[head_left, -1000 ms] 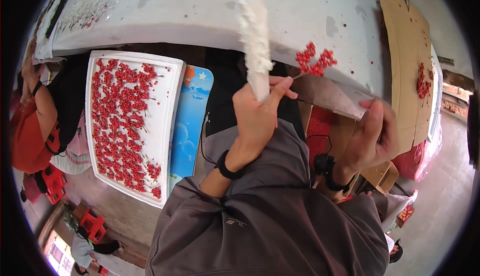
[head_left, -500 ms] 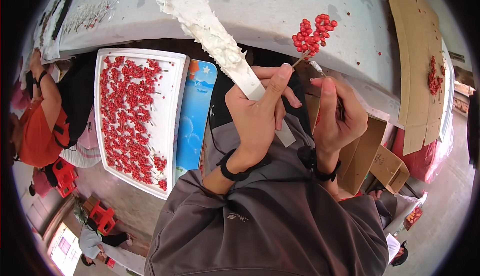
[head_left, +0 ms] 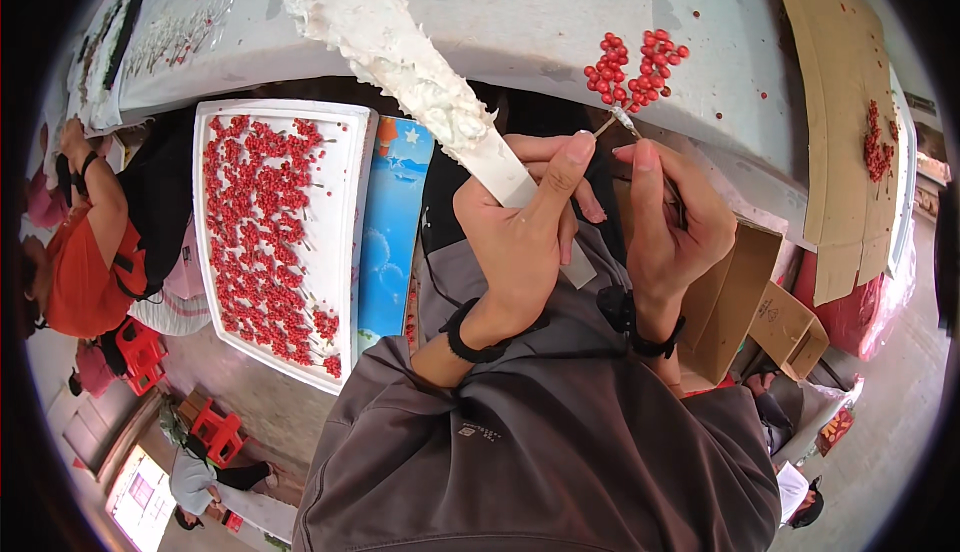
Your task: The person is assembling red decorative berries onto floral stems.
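Observation:
My left hand (head_left: 525,217) is closed, its thumb and forefinger pinching the thin stem of a red berry sprig (head_left: 637,70). The same hand also grips a long flat pale strip (head_left: 400,57) thickly smeared with white paste, which slants up to the left between thumb and palm. My right hand (head_left: 675,217) pinches a thin stick (head_left: 633,130) whose tip carries white paste. That tip meets the base of the berry clusters, where their stems join. The lower part of the thin stick is hidden in my right fingers.
Left of my lap, a white foam tray (head_left: 345,187) holds many red berry sprigs. A blue printed board (head_left: 392,232) sits beside it. Ahead is a pale covered table (head_left: 560,12); cardboard (head_left: 840,132) lies at right, above an open box (head_left: 735,302). Another person (head_left: 90,262) sits at left.
The thin stick's pasted tip has moved up and left from beside the sprig to touch its stem junction. The two berry clusters have spread slightly apart, and the pasted strip has shifted slightly left.

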Demonstrator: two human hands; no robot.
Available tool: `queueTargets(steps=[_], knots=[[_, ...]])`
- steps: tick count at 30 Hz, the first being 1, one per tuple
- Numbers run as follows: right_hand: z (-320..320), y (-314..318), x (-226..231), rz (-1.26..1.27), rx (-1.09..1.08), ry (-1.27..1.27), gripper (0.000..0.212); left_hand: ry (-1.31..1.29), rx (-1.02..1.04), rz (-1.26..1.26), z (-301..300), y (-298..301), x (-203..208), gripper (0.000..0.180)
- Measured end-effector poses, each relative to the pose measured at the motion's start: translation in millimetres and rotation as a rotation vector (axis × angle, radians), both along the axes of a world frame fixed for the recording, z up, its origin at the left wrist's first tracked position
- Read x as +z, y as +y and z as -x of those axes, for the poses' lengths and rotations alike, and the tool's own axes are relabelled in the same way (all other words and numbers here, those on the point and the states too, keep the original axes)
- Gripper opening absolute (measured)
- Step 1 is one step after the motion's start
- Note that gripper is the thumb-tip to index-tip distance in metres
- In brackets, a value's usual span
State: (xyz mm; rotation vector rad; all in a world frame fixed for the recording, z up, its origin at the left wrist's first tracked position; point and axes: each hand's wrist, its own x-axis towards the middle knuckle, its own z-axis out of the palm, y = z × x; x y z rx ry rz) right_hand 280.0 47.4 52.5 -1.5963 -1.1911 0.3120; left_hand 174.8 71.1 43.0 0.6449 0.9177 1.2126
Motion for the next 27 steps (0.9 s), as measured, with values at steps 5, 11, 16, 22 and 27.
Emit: queueTargets(steps=[5, 11, 16, 22, 27], knots=[[0.6, -0.8, 1.5, 0.040, -0.009, -0.019, 0.005, 0.002, 0.023, -0.015, 0.5, -0.3, 1.0, 0.016], [3.0, 1.8, 1.2, 0.019, -0.072, -0.007, 0.005, 0.020, 0.053, -0.034, 0.4, -0.6, 0.3, 0.016], [5.7, -1.3, -0.3, 0.016, -0.018, -0.011, 0.006, 0.043, 0.069, -0.030, 0.0, -0.7, 0.5, 0.016], [3.8, 0.8, 0.8, 0.040, -0.081, -0.013, 0.006, 0.042, 0.093, -0.014, 0.6, -1.1, 0.8, 0.016], [10.0, -4.5, 4.1, 0.040, -0.030, 0.011, 0.005, 0.059, 0.115, 0.019, -0.6, -1.0, 3.6, 0.017]])
